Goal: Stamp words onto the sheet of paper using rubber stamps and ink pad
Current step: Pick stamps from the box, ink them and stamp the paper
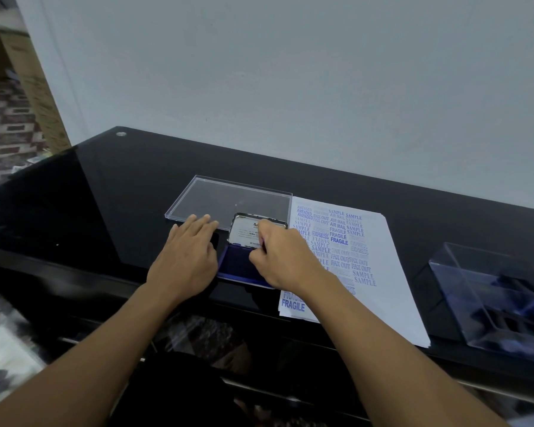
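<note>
Observer: Desk (105,195) is black and glossy. Nearest on it we log paper (392,272) at our right, lying flat, with blue words printed down its left part: SAMPLE, FRAGILE, FAX OUT, AIR MAIL.

Recorder: And right of the paper?

Observer: Clear box (475,288), apart from the sheet, with dark blue shapes inside, too blurred for us to name.

Recorder: Hands?

Observer: Left hand (185,260) lies flat on the desk, fingers straight and together, just left of the ink pad (236,263). Right hand (284,260) hangs over the pad's blue surface, fingers curled in a pinch on a small stamp (262,243), which is mostly hidden. We cannot tell whether it touches the ink.

Recorder: Pad's position?

Observer: Between the hands, touching the paper's left edge. Its lid (244,232) stands open, label facing us.

Recorder: Beyond?

Observer: Clear tray (228,198) lies flat just behind the pad, then pale wall (290,87).
</note>
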`<action>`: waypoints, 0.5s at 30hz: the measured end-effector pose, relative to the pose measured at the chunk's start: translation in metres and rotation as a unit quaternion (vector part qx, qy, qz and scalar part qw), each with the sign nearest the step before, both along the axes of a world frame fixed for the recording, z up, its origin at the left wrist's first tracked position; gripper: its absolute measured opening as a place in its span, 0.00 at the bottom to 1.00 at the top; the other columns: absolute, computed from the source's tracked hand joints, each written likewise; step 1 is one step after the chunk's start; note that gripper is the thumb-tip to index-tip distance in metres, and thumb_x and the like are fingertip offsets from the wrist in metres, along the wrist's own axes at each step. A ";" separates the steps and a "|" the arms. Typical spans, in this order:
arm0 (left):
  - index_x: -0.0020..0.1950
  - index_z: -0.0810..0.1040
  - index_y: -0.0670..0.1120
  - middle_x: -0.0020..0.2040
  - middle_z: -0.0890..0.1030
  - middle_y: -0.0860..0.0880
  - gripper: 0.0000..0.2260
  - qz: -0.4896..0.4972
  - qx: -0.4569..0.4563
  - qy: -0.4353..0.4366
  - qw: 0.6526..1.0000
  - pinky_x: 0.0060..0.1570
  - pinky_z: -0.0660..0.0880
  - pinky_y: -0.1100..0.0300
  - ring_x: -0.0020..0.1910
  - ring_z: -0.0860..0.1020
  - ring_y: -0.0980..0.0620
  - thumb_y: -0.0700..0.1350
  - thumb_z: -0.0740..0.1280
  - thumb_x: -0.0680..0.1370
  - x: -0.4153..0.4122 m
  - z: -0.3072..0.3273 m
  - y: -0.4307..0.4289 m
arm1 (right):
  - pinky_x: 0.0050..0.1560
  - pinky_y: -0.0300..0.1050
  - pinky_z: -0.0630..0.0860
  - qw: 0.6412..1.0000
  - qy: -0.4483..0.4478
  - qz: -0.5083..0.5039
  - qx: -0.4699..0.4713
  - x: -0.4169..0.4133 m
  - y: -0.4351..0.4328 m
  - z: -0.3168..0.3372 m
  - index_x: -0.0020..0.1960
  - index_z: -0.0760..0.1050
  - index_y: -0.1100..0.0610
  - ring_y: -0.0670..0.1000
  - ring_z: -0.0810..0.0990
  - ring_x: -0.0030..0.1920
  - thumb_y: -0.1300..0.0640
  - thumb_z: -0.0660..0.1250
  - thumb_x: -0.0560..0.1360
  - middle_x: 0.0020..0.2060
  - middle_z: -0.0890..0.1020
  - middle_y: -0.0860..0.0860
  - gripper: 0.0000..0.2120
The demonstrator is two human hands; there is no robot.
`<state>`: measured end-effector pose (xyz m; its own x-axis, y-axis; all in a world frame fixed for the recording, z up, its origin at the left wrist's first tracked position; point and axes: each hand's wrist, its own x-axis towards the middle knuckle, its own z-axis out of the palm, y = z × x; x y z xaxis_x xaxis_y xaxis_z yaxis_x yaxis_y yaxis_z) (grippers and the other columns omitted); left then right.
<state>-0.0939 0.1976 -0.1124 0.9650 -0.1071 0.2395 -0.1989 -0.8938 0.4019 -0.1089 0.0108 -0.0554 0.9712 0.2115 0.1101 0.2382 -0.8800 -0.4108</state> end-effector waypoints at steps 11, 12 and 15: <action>0.78 0.60 0.48 0.80 0.58 0.49 0.23 0.001 -0.003 0.004 1.000 0.78 0.48 0.48 0.80 0.51 0.50 0.42 0.54 0.83 -0.001 0.002 -0.001 | 0.36 0.47 0.67 1.000 0.014 -0.007 -0.014 0.002 0.004 0.000 0.37 0.58 0.51 0.60 0.74 0.43 0.58 0.60 0.74 0.43 0.76 0.57 0.12; 0.78 0.61 0.48 0.80 0.58 0.49 0.23 0.001 -0.002 0.004 1.000 0.78 0.48 0.48 0.80 0.51 0.50 0.42 0.54 0.83 -0.001 0.003 -0.001 | 0.36 0.47 0.67 1.000 0.014 -0.008 -0.016 0.002 0.004 0.001 0.37 0.58 0.52 0.59 0.74 0.43 0.58 0.60 0.74 0.43 0.76 0.57 0.12; 0.79 0.60 0.48 0.80 0.58 0.49 0.23 0.002 -0.003 0.008 1.000 0.78 0.48 0.47 0.80 0.50 0.50 0.43 0.54 0.83 0.000 0.003 0.000 | 0.35 0.47 0.67 1.000 0.011 -0.006 -0.020 0.001 0.005 0.001 0.37 0.58 0.52 0.59 0.74 0.42 0.58 0.61 0.74 0.42 0.76 0.57 0.12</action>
<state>-0.0944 0.1973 -0.1095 0.9691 -0.1011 0.2250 -0.1883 -0.8922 0.4104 -0.1078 0.0156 -0.0541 0.9757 0.2034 0.0812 0.2190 -0.8983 -0.3810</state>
